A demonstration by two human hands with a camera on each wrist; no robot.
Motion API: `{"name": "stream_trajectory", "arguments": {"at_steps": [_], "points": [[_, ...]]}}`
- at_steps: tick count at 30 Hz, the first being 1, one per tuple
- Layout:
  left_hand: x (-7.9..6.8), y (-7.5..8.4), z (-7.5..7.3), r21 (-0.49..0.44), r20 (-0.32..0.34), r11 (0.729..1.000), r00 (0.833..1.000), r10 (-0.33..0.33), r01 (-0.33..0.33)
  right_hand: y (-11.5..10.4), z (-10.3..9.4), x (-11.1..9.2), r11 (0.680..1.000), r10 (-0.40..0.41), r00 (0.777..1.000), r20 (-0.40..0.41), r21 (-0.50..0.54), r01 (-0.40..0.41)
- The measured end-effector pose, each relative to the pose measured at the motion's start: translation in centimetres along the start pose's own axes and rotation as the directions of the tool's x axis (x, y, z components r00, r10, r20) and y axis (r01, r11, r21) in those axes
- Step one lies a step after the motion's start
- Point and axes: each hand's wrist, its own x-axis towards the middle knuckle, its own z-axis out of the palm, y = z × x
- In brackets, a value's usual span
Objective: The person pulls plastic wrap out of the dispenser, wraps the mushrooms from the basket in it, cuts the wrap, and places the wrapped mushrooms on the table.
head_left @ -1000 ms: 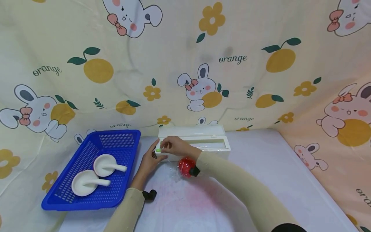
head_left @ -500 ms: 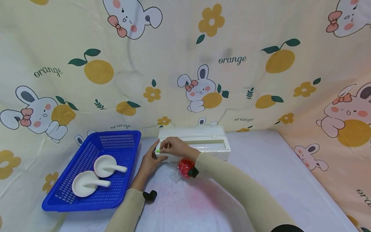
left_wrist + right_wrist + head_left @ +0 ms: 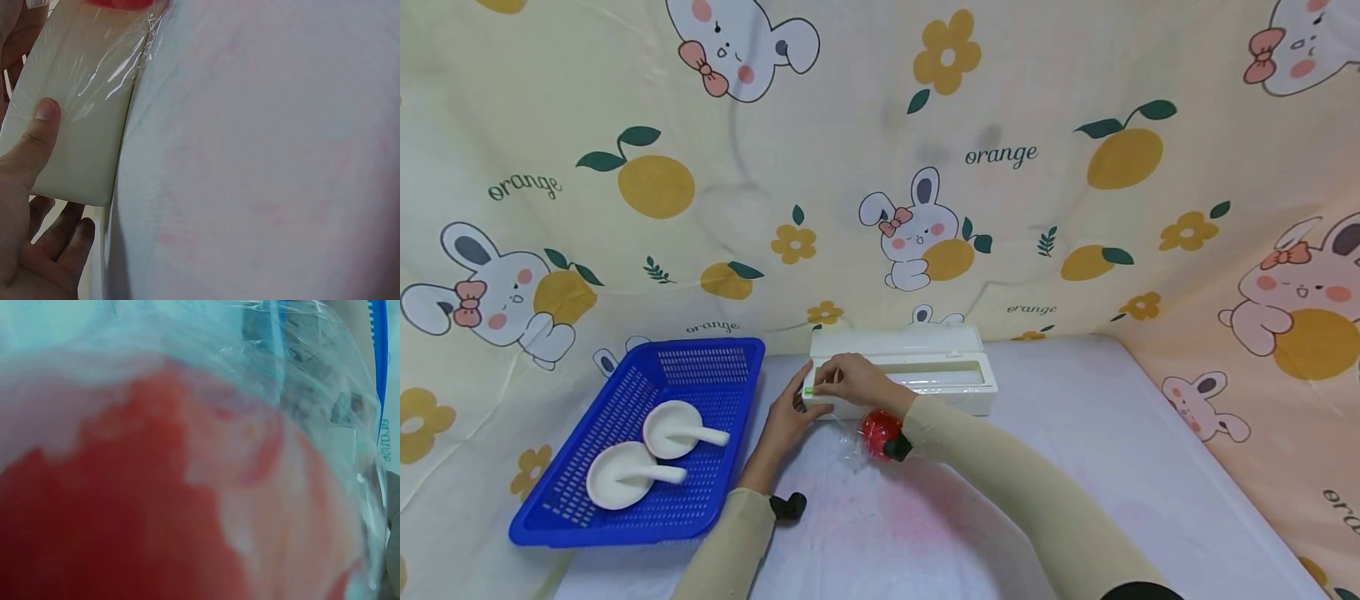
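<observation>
My left hand [image 3: 784,423] grips the left end of a white cling film dispenser [image 3: 958,403], whose lid stands raised at the back. In the left wrist view its thumb [image 3: 42,125] presses the front of the box and the other fingers curl round the end. The right hand [image 3: 859,382] pinches at a green slide cutter [image 3: 808,390] on the top front edge, its fingers partly covering it. Below the right wrist is a round red object [image 3: 878,433] in clear cling film [image 3: 852,452]; its kind is unclear. The right wrist view shows the red object [image 3: 94,531] close and blurred.
To the left stands a blue plastic basket [image 3: 711,521] holding two white dishes [image 3: 617,492] with short white handles. A white cloth [image 3: 1060,425] with faint pink stains covers the table. A printed curtain [image 3: 820,142] hangs directly behind the dispenser.
</observation>
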Motion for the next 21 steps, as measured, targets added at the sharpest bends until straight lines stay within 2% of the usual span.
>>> {"name": "stream_trajectory", "arguments": {"at_steps": [10, 21], "points": [[0.01, -0.02, -0.13, 0.012, 0.011, 1.000, 1.000, 0.013, -0.013, 0.67, -0.18, -0.05, 0.998, -0.039, 0.999, -0.009, 0.047, 0.039], [-0.03, 0.21, -0.16, 0.010, 0.009, 1.000, 1.000, -0.025, 0.025, 0.59, -0.94, -0.56, 1.000, -0.024, 1.000, 0.006, 0.005, 0.024]]}}
